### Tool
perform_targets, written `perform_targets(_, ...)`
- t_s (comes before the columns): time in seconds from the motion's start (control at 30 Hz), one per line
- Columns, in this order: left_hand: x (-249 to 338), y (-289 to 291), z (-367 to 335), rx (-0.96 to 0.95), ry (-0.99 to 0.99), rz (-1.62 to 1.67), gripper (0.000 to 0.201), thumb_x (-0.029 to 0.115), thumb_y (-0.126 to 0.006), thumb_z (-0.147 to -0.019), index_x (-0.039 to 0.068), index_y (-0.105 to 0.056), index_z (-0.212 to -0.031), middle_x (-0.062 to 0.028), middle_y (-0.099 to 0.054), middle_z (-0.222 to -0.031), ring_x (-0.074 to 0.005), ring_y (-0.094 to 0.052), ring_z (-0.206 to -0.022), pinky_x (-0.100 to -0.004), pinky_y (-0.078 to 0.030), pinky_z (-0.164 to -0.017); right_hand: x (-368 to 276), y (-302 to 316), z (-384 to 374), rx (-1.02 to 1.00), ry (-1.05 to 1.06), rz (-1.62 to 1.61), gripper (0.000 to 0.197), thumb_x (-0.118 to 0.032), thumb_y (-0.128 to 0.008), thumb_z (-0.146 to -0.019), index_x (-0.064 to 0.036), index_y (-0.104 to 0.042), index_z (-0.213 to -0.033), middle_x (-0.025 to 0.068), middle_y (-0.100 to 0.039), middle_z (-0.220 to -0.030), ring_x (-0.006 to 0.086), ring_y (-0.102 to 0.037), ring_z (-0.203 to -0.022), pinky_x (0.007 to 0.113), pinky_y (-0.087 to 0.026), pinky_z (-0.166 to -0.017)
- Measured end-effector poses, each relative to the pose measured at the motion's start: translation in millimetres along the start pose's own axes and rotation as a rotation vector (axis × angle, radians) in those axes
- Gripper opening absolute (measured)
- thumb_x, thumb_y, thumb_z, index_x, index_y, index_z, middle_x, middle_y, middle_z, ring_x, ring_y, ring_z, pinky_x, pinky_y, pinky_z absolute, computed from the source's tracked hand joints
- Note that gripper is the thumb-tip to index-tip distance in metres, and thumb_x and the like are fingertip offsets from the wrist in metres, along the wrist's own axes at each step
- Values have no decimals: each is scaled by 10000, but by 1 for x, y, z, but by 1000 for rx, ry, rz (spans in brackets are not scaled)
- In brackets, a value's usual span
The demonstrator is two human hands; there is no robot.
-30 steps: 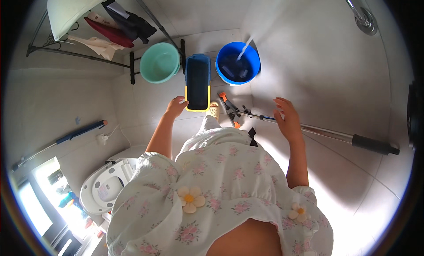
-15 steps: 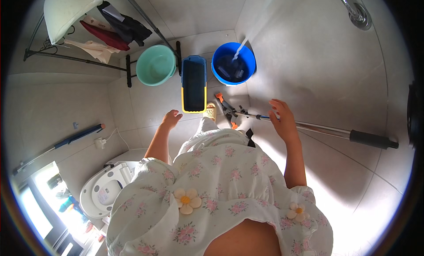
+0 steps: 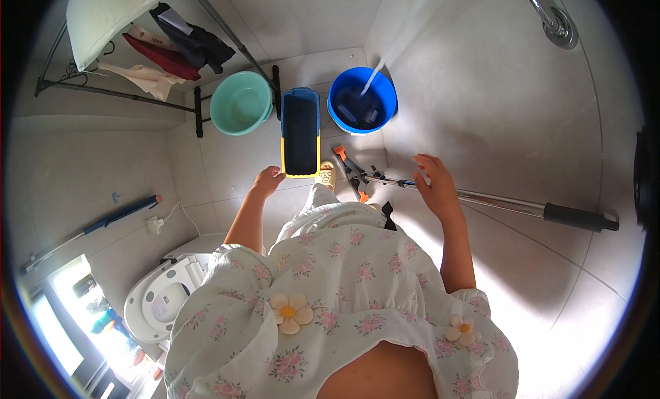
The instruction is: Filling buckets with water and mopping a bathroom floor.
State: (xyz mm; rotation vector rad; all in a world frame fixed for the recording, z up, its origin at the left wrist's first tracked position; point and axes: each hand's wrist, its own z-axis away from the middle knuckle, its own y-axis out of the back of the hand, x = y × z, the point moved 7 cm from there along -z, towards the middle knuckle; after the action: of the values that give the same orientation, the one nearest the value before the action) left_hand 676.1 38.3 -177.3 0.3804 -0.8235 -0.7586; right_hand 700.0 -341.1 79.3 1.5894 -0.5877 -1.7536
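My left hand (image 3: 269,179) is held out with loosely bent fingers and nothing in it. Its fingertips appear beside the near left corner of a long blue-and-yellow bucket (image 3: 320,148), dark inside; whether they touch it I cannot tell. My right hand (image 3: 436,183) hovers above the metal pole of a mop (image 3: 509,203), fingers apart and holding nothing. The mop lies on the floor, its orange-ended head (image 3: 354,175) near my slippered foot (image 3: 328,173). Water (image 3: 372,76) streams into a round blue bucket (image 3: 395,110), where some objects sit in the liquid.
A mint-green basin (image 3: 218,110) stands left of the long bucket, by a dark rack (image 3: 199,113) hung with clothes (image 3: 192,41). To the left is a white toilet (image 3: 148,303). A blue pole (image 3: 120,215) runs along the left wall. A chrome fitting (image 3: 560,31) is at upper right.
My left hand has shifted slightly right, its fingers now closer in view to the long bucket's corner. My right hand has barely moved. Water keeps pouring into the blue bucket.
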Motion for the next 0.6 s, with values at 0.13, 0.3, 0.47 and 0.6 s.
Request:
perform_targets(0.13,10,4,5,-88,74,-60,373,334,-556,-737,45,-537,-972,-112,-576,-944,-251,-539,-887,-335,-418,-769,-3,4,4,25,26,32,278,-43,-526,-741,-49,-489,-1017,96,-499,-1028,194,-518,-828,284,-424,-701)
perform_targets(0.3,136,84,57,-75,-265,-134,212,199,-548,-764,44,-550,-909,-102,-575,-857,-196,-555,-782,-298,-434,-701,-63,67,-11,-10,23,-77,204,-77,-532,-748,-18,-530,-943,109,-553,-907,229,-544,-803,293,-426,-714)
perform_targets(0.47,260,186,124,150,-711,136,171,128,-509,-794,28,-531,-931,-100,-567,-866,-188,-558,-772,-274,-432,-681,-130,135,-8,70,262,-277,164,-97,-521,-766,-14,-547,-905,99,-567,-854,180,-551,-779,292,-430,-698)
perform_targets(0.6,260,185,83,-15,-707,499,224,153,-510,-806,34,-506,-995,-49,-559,-893,-112,-538,-776,-255,-429,-707,-111,112,-34,-17,241,-616,179,-110,-524,-766,-34,-543,-927,99,-561,-902,177,-555,-788,287,-435,-702)
